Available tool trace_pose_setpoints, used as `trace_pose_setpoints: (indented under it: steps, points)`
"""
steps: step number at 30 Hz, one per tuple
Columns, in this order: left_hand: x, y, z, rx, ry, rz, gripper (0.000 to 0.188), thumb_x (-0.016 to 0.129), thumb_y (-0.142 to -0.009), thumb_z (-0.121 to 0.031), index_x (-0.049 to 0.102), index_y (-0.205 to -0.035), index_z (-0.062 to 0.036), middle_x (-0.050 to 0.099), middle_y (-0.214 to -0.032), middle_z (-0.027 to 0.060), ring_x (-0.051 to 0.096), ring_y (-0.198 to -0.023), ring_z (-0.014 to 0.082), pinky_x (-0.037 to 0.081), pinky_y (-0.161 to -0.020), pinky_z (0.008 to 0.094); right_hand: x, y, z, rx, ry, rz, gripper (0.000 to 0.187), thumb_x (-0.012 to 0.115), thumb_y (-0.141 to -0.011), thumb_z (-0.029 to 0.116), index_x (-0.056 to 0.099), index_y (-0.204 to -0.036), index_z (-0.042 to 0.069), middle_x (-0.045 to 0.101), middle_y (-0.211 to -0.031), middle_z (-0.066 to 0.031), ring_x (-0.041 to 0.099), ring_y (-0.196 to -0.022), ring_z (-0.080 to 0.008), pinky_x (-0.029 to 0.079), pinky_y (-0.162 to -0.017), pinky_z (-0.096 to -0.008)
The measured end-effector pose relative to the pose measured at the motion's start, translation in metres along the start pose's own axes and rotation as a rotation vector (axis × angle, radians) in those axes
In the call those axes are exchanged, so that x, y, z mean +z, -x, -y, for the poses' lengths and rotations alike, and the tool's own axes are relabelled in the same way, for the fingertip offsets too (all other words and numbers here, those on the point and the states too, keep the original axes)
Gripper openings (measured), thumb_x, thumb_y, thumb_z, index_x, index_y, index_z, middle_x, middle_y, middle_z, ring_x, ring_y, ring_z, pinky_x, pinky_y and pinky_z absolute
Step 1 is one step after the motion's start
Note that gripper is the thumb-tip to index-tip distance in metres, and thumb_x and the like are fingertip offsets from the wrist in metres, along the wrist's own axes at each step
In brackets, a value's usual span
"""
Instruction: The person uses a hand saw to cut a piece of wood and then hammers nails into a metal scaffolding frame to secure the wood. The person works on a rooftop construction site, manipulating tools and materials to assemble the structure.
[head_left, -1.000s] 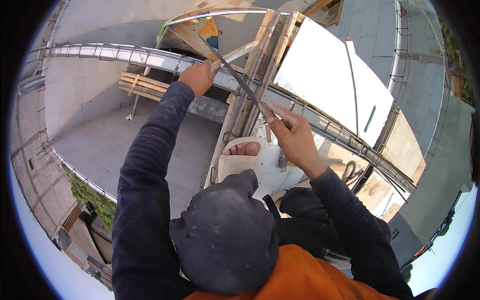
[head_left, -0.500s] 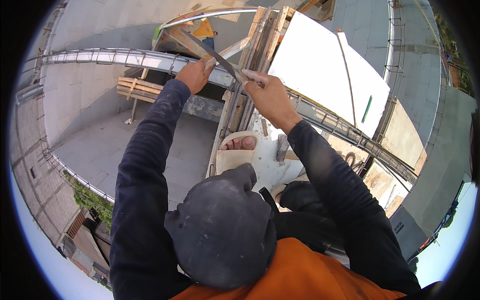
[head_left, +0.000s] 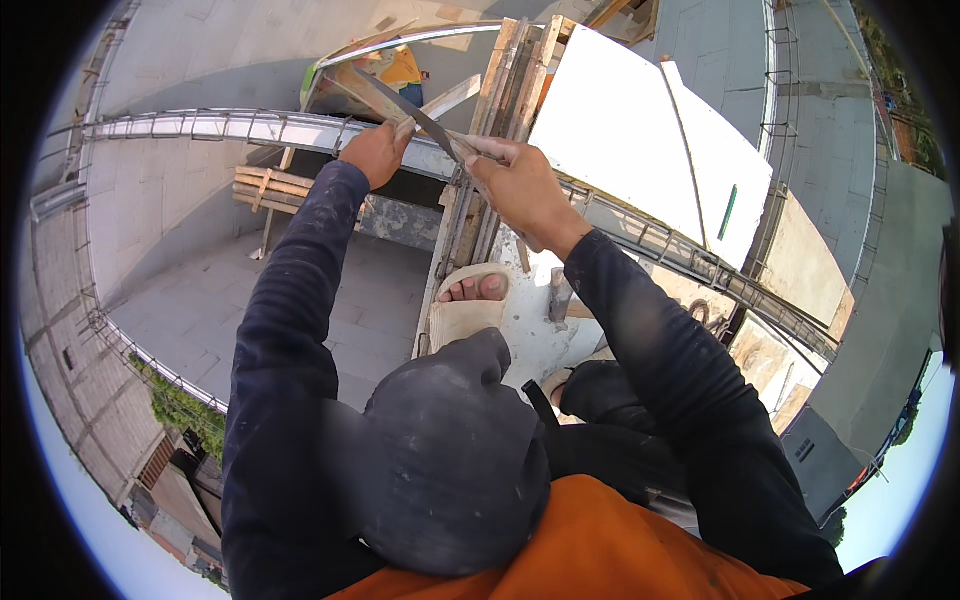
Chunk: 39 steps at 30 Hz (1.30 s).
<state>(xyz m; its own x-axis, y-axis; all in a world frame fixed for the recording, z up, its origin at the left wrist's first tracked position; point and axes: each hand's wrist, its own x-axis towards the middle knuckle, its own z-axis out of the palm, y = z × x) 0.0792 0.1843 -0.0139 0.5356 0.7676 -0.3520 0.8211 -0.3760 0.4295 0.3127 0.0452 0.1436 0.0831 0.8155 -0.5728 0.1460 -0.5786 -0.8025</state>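
Observation:
My right hand (head_left: 520, 190) is closed around the handle end of a handsaw (head_left: 425, 122). Its dark, narrow blade slants away to the upper left, passing just beside my left hand. My left hand (head_left: 374, 154) is closed on the near end of a pale wooden strip (head_left: 452, 97), which runs up to the right behind the blade. The blade crosses over this strip close to my left fingers; whether its teeth touch the wood I cannot tell. My right fingers hide most of the saw's handle.
Upright timber boards (head_left: 497, 90) stand just beyond my hands. A large white panel (head_left: 640, 140) lies to the right, beside a steel rebar cage (head_left: 690, 262). A hammer (head_left: 560, 296) rests near my sandalled foot (head_left: 472, 300). At left, the floor (head_left: 350, 290) lies lower, with bundled wood (head_left: 275, 185) above it.
The saw and my right hand have shifted slightly to the left. My left hand has moved a little left too, still on the wooden strip.

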Motion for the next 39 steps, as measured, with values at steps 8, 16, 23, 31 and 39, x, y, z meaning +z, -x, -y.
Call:
trace_pose_setpoints:
  steps: [8,16,23,31,39]
  points:
    - [-0.009,0.026,-0.003,-0.173,0.407,-0.029,0.042,0.049,-0.108,-0.037,0.067,-0.11,0.0015,0.071,-0.089,0.0266,0.069,-0.086,0.047,0.054,-0.085,0.0502,-0.083,0.08,0.053,-0.602,0.189,-0.454,0.05,0.064,-0.108,0.03,0.06,-0.149,0.002,0.07,-0.134,-0.0199,0.069,-0.113,-0.0191,0.056,-0.095,-0.0347]
    - [-0.03,0.056,-0.09,-0.109,1.278,0.024,0.03,0.05,-0.112,-0.035,0.057,-0.123,-0.007,0.064,-0.092,0.0033,0.059,-0.07,0.0101,0.049,-0.059,0.0255,-0.179,0.076,-0.118,-0.269,0.602,-0.834,0.047,0.054,-0.11,0.023,0.053,-0.157,0.017,0.065,-0.148,-0.0148,0.066,-0.132,-0.0322,0.055,-0.109,-0.0442]
    - [-0.001,0.028,-0.144,-0.108,1.414,0.097,0.046,0.057,-0.111,-0.04,0.066,-0.138,-0.0043,0.066,-0.114,-0.002,0.061,-0.102,0.0079,0.052,-0.09,0.0298,-0.173,0.087,-0.216,-0.045,0.692,-0.784,0.054,0.059,-0.102,0.014,0.051,-0.155,0.015,0.063,-0.146,-0.0189,0.06,-0.134,-0.0393,0.048,-0.111,-0.0475]
    - [0.012,-0.014,-0.152,-0.084,1.232,0.273,0.035,0.067,-0.106,-0.035,0.071,-0.124,-0.005,0.063,-0.096,-0.0058,0.056,-0.083,0.0035,0.05,-0.072,0.0243,-0.147,0.071,-0.177,-0.007,0.659,-0.738,0.041,0.064,-0.101,0.029,0.069,-0.135,0.007,0.07,-0.121,-0.0194,0.067,-0.111,-0.0354,0.053,-0.096,-0.0474]
    - [0.01,-0.056,-0.19,0.003,1.119,0.262,0.042,0.07,-0.103,-0.035,0.07,-0.123,0.0021,0.069,-0.099,0.0023,0.061,-0.086,0.0089,0.053,-0.072,0.0282,-0.047,-0.018,-0.108,0.121,-0.217,-0.13,0.046,0.063,-0.106,0.036,0.069,-0.123,-0.006,0.073,-0.09,-0.0126,0.069,-0.073,-0.0179,0.06,-0.068,-0.0345]
